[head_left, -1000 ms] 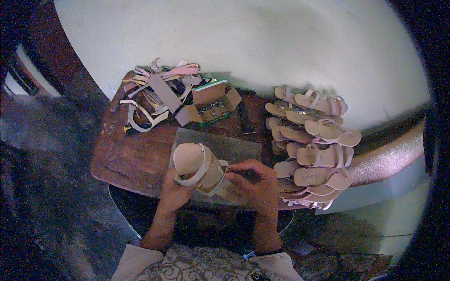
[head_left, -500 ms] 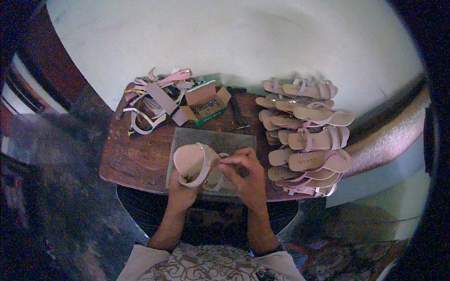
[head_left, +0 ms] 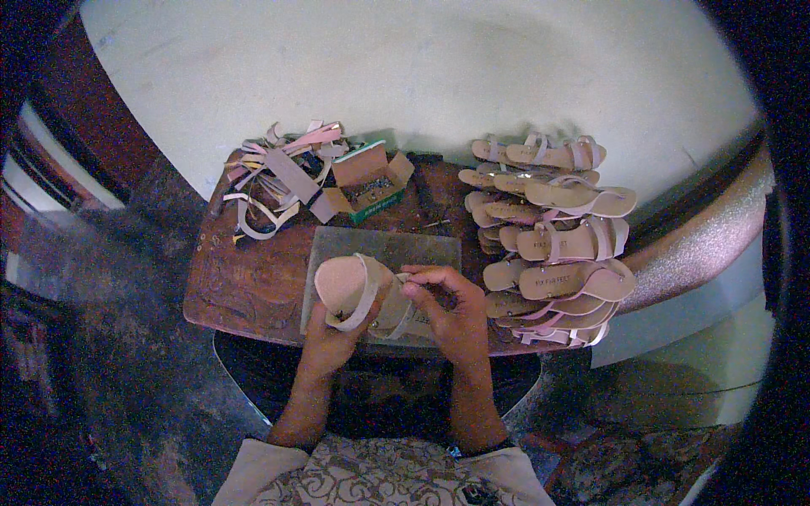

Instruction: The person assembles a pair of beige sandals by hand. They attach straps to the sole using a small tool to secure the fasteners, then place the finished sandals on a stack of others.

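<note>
A beige sandal point(head_left: 340, 282) with a broad pale strap is tilted up above a grey slab point(head_left: 380, 242). My left hand point(head_left: 331, 339) is wrapped round it from below and the side, with part of the fingers hidden behind the sole. At the sandal's right side, the thumb and fingertips of my right hand point(head_left: 456, 308) pinch a small light strap point(head_left: 403, 279). Whether something tiny also sits between those fingertips is too blurred to tell. Under my hands, another light strapped sandal part point(head_left: 395, 322) shows over the slab.
Stacked sandals point(head_left: 557, 240) fill the right of the brown wooden table point(head_left: 245, 295). Behind the slab stands an open green box point(head_left: 375, 198) of small metal pieces. A heap of cut straps point(head_left: 283, 181) lies back left, and a pale wall point(head_left: 422, 67) rises behind.
My right hand has shifted slightly right, its fingertips still at the strap. The dark long tool beside the box shows less clearly. The left hand keeps its hold on the sandal.
</note>
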A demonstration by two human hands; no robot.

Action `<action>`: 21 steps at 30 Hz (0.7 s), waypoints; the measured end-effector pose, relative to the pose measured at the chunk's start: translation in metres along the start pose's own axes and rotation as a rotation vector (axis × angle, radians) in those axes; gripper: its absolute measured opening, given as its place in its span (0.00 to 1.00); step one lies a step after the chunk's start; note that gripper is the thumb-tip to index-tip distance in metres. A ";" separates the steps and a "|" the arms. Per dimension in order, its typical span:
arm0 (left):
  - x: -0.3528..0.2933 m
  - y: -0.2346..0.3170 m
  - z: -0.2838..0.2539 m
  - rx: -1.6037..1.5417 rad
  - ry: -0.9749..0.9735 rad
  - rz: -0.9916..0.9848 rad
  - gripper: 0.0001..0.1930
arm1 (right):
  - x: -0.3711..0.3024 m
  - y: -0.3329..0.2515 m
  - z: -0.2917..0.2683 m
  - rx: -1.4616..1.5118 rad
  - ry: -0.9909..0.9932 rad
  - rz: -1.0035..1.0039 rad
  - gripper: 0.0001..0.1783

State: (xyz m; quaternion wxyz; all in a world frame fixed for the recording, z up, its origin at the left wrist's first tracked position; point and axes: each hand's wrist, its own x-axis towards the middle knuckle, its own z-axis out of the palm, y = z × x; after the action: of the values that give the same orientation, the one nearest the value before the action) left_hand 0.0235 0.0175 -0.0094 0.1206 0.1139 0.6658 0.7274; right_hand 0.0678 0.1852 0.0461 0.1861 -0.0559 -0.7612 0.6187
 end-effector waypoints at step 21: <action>0.001 0.004 -0.005 0.033 -0.115 -0.038 0.22 | 0.003 0.004 0.002 -0.010 -0.009 0.043 0.06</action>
State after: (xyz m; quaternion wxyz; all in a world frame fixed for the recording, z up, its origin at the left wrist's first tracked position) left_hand 0.0210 0.0131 -0.0056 0.1705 0.1448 0.6718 0.7062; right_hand 0.0634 0.1850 0.0422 0.1691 -0.0706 -0.7636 0.6191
